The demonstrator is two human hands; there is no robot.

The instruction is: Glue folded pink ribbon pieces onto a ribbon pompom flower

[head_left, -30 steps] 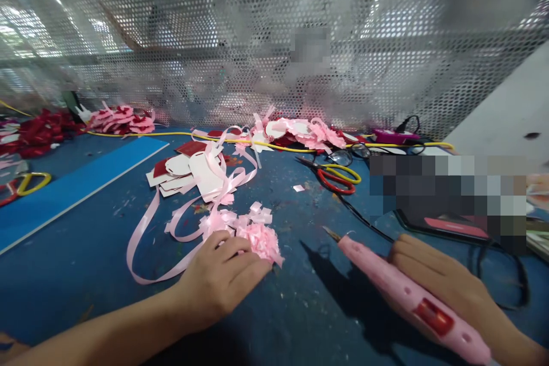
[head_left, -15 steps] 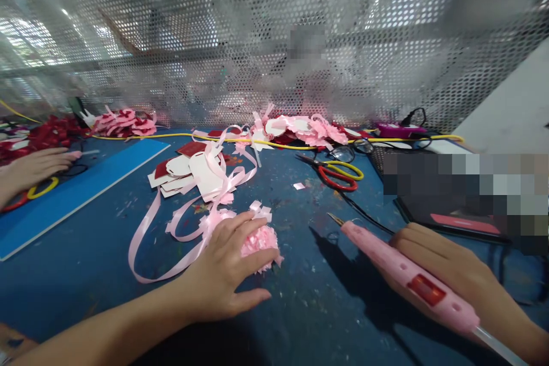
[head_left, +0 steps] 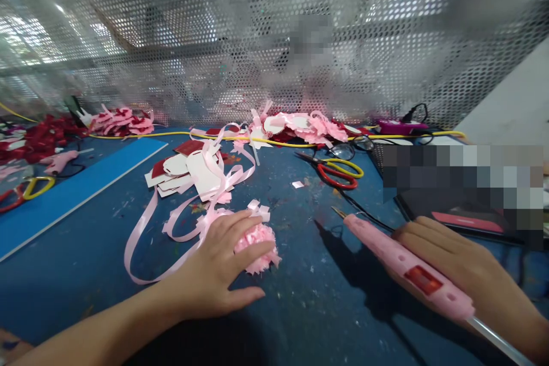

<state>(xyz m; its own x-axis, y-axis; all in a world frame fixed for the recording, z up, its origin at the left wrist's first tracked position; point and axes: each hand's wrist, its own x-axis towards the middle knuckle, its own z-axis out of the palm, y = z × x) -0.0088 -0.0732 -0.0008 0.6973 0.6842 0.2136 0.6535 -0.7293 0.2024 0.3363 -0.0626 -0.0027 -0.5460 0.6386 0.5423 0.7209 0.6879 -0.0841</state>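
My left hand [head_left: 218, 266] lies on a pink ribbon pompom flower [head_left: 257, 240] on the blue table, fingers spread over it and pressing it down. A long loop of pink ribbon [head_left: 141, 234] trails from the flower to the left. My right hand [head_left: 463, 274] is wrapped round a pink glue gun [head_left: 403, 266], whose metal tip [head_left: 338, 213] points up and left, a short way right of the flower. A clear glue stick pokes out of the gun's back end.
White and red card tags [head_left: 184, 171] lie behind the ribbon. Red-and-yellow scissors [head_left: 337, 174] and glasses [head_left: 349, 151] sit at centre right. Piles of pink flowers [head_left: 300, 126] and red flowers [head_left: 38, 134] line the perforated metal screen. A second pink glue gun [head_left: 58, 161] lies far left.
My left hand opened from a curled grip and spread flat over the flower. Another person's hand at far left came in and went, leaving a pink glue gun there. My right hand barely shifted.
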